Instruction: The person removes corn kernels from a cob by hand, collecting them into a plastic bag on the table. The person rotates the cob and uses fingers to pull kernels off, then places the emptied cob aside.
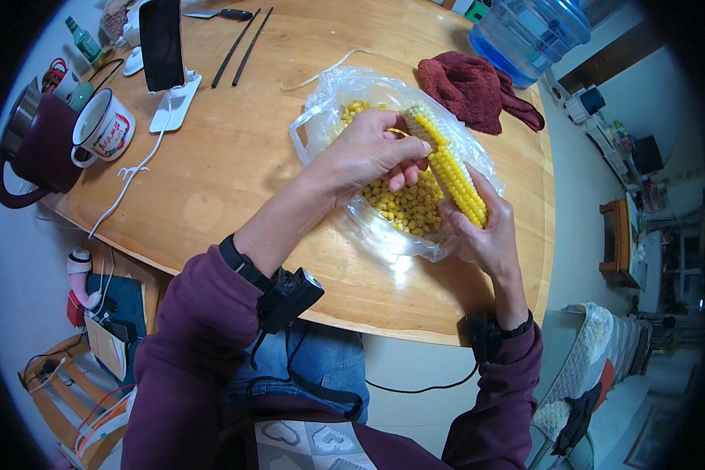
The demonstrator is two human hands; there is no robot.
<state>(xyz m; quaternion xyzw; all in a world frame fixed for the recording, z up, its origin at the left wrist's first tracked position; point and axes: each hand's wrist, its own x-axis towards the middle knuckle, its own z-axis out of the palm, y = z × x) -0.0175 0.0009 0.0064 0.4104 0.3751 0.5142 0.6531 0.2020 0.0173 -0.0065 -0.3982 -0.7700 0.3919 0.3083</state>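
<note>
Over a clear plastic bag [470, 141], my right hand [493, 232] grips the lower end of a corn cob [457, 182]. The cob is tilted, its upper end pointing away from me. Yellow kernels cover much of its lower part, while pale bare cob shows along the upper end and one side. My left hand [367, 147] is at the cob's upper part, thumb pressed against the kernels and index finger by the cob; its other fingers curl beneath. Loose corn kernels [408, 208] lie in the bag under both hands, partly hidden by the left one.
A dark red towel [461, 88] and a large water bottle [529, 38] stand beyond the bag. Black chopsticks [244, 50], a knife [232, 14], a phone [161, 47] on a white stand, an enamel mug [106, 126] and a dark kettle [47, 141] occupy the wooden table's [229, 158] left side.
</note>
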